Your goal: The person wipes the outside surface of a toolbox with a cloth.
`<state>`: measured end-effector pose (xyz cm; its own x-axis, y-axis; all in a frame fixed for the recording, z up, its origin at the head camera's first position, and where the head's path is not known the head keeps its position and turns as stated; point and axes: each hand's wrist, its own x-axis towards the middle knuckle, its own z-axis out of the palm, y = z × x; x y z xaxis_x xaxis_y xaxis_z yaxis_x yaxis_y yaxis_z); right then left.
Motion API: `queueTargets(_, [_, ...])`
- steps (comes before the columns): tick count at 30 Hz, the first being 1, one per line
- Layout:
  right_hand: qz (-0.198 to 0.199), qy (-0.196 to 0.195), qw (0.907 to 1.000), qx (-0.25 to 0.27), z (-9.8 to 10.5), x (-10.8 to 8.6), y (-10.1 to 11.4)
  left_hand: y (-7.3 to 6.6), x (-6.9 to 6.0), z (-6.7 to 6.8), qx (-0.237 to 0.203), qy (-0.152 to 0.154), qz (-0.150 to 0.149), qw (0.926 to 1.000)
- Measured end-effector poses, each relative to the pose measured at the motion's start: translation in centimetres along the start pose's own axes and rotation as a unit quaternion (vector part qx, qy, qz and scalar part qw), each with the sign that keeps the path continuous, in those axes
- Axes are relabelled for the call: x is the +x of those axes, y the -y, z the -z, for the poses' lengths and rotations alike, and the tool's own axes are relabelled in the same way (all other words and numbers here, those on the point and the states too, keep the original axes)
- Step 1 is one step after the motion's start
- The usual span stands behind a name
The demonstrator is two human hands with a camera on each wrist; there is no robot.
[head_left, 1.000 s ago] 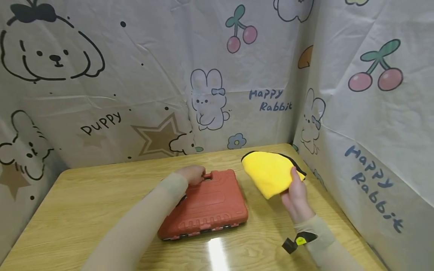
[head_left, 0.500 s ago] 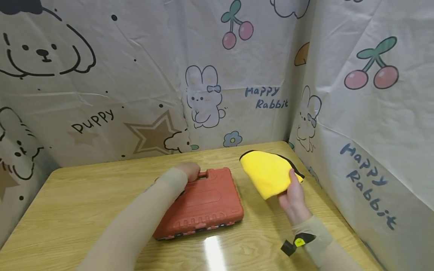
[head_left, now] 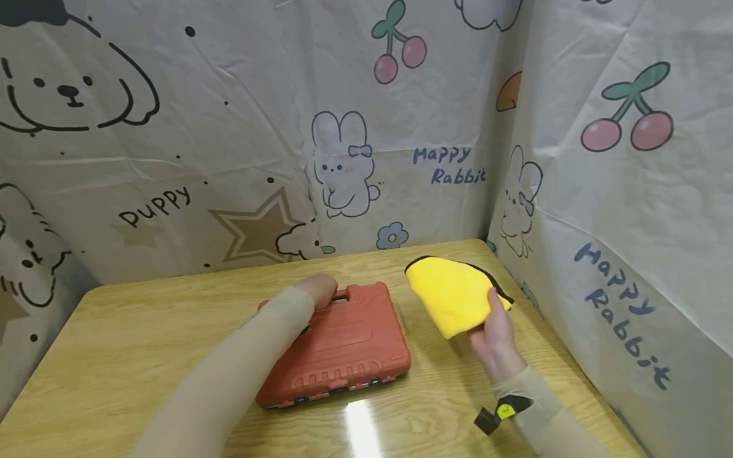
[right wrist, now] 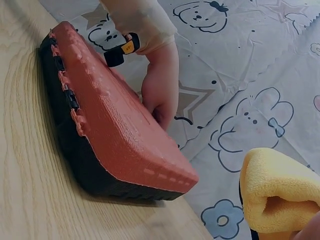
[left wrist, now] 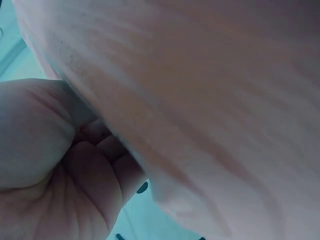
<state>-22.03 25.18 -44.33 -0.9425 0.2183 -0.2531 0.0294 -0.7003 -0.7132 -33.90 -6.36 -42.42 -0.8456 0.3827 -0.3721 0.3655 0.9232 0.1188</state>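
A red plastic carrying case (head_left: 343, 343) with a black lower half (right wrist: 90, 170) lies on the wooden table. My left hand (head_left: 317, 291) is at its far edge, with curled fingers holding it by the handle (head_left: 341, 294). Close up in the left wrist view, the left hand's curled fingers (left wrist: 95, 165) go behind the case's surface (left wrist: 200, 110), which hides their tips. To the right of the case, my right hand (head_left: 497, 337) grips a folded yellow cloth (head_left: 449, 292) with black edging. Its thumb lies on top of the cloth, held above the table.
The wooden tabletop (head_left: 143, 343) runs to white printed sheets at the back (head_left: 240, 159) and the right side (head_left: 607, 191). A black strap with a small camera (head_left: 504, 410) sits on the right wrist. Light reflects off the table in front of the case.
My left hand has shifted slightly left and turned a little at the handle. The head view has swung slightly to the right. The right hand and cloth stay nearly still.
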Motion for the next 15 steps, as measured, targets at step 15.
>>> queueTargets(15, [-0.003,0.0,1.0,-0.005,-0.2,0.0,0.0,1.4,-1.9,2.8,0.011,-0.024,-0.042,0.9987])
